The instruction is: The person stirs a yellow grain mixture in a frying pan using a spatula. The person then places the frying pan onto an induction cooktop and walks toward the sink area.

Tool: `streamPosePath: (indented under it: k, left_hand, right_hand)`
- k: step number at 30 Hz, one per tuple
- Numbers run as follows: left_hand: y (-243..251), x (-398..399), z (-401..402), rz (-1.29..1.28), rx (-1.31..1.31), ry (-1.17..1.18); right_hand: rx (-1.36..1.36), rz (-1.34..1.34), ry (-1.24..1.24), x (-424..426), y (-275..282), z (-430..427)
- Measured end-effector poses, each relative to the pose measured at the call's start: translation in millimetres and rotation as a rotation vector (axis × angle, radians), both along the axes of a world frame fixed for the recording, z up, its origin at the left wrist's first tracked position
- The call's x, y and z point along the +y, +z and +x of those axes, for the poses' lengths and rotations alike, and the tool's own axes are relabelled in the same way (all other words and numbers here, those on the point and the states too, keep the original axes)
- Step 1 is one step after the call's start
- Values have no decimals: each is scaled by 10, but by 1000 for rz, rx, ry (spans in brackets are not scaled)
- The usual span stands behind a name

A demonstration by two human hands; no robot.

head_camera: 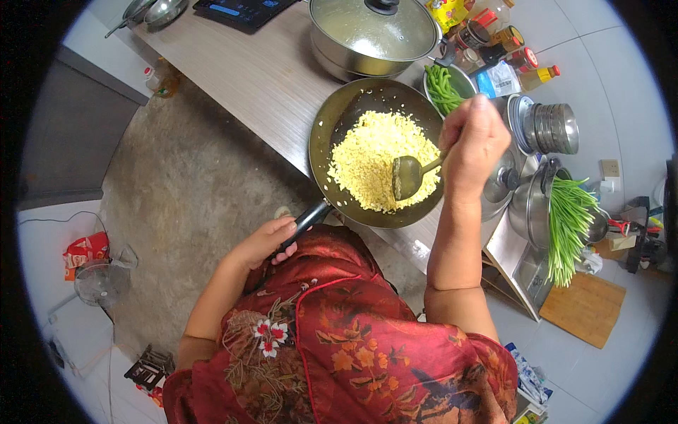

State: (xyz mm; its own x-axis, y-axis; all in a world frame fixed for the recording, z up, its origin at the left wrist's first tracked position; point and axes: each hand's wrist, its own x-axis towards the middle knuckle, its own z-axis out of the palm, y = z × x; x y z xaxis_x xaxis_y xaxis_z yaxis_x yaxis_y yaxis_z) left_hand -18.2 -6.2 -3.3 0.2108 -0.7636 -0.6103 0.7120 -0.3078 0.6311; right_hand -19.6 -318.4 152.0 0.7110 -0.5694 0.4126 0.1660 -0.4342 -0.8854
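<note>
My left hand point(273, 241) grips the black handle point(311, 216) of a dark wok point(324, 132) at the counter's front edge. Pale yellow crumbled food, perhaps scrambled egg point(365, 153), is heaped in the middle of the wok, with stray bits up its sides. Over the wok's right rim, my right hand point(474, 143) is closed around the handle of a metal cooking spatula point(410, 177). The spatula's blade lies in the yellow crumbs. Most of its handle is hidden behind my fist.
A lidded steel pot point(365, 58) stands right behind the wok. Green beans point(444, 87) fill a bowl at the back right, near bottles and jars point(498, 45). Long green stalks point(572, 228) overhang a steel pot at right, above a wooden cutting board point(585, 307). An induction cooktop point(241, 11) sits far left.
</note>
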Motion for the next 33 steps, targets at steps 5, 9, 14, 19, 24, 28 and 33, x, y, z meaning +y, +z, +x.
streamPosePath:
  k: [5, 9, 14, 19, 24, 28, 33]
  left_hand:
    - [-56, 31, 2, -128, 72, -17]
    - [6, -4, 15, -123, 139, 11]
    - [71, 30, 29, -67, 172, -6]
    - [51, -9, -27, 17, 144, -24]
    - [59, -59, -36, 31, 61, -22]
    - [73, -67, -25, 47, 73, -11]
    - [109, -64, -59, 56, 72, -19]
  right_hand:
    - [-4, -7, -29, -15, -102, 5]
    - [-5, -211, -50, -37, -227, 30]
    - [-30, 87, 13, 137, 20, -28]
    - [39, 2, -26, 118, -254, 70]
    - [15, -39, 45, 178, -184, 89]
    - [-49, 67, 108, 240, -13, -13]
    - [79, -31, 76, 193, -258, 119]
